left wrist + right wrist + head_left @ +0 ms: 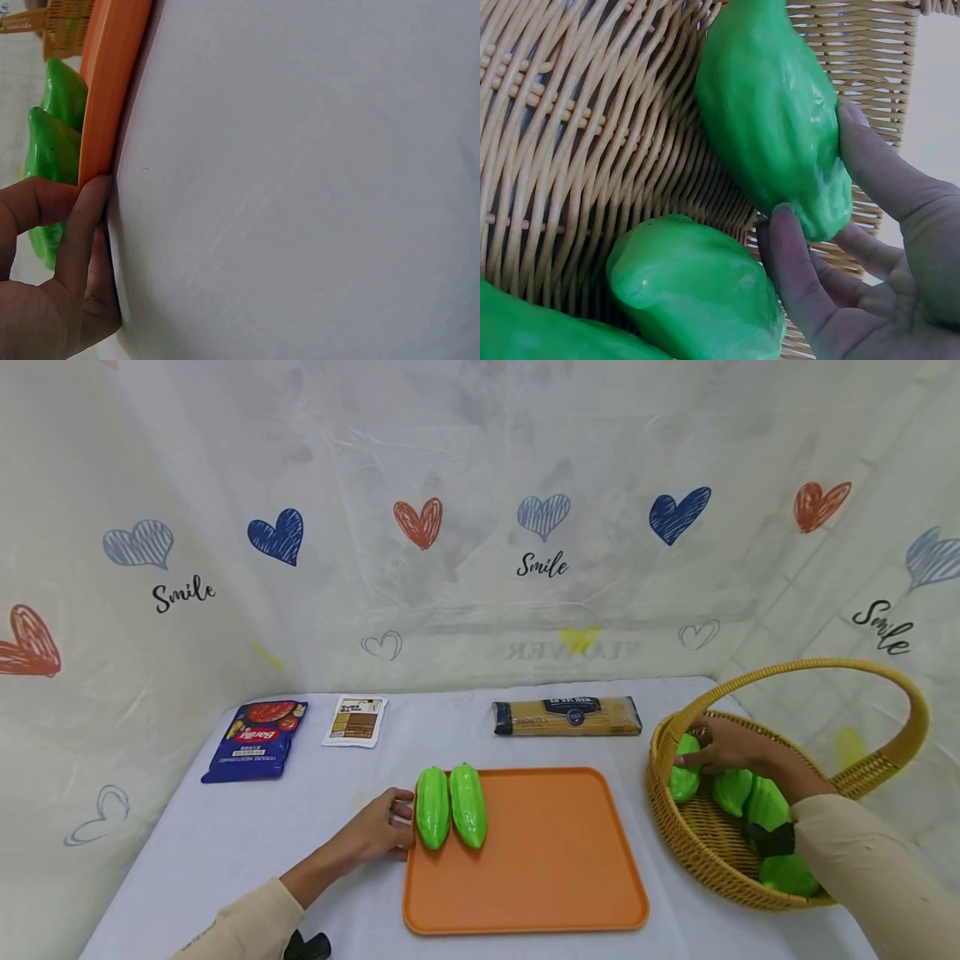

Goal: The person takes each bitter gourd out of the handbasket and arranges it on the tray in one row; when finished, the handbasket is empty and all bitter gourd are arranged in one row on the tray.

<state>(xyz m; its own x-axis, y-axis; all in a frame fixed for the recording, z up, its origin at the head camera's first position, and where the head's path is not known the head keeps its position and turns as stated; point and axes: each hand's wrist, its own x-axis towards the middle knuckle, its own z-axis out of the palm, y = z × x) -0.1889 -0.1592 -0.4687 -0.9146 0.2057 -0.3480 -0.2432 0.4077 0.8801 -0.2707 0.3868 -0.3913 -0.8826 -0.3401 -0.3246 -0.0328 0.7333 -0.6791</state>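
Note:
An orange tray [555, 860] lies at the middle of the white table, with two green bitter gourds [432, 806] [468, 804] side by side at its left end. My left hand [390, 827] is at the tray's left rim; in the left wrist view its fingers [75, 225] pinch the tray's rim [109, 82] beside a gourd [52, 142]. My right hand [720, 747] reaches into the wicker basket [667, 827] on the right. There my right hand [816, 165] grips one end of a green gourd [772, 127] [684, 777]. More gourds [750, 797] [697, 292] lie in the basket [570, 112].
Along the back of the table lie a blue Barilla packet [255, 739], a small white packet [356, 720] and a pack of spaghetti [567, 716]. A heart-printed curtain closes off the back and sides. The basket's tall handle [892, 693] arches over my right arm.

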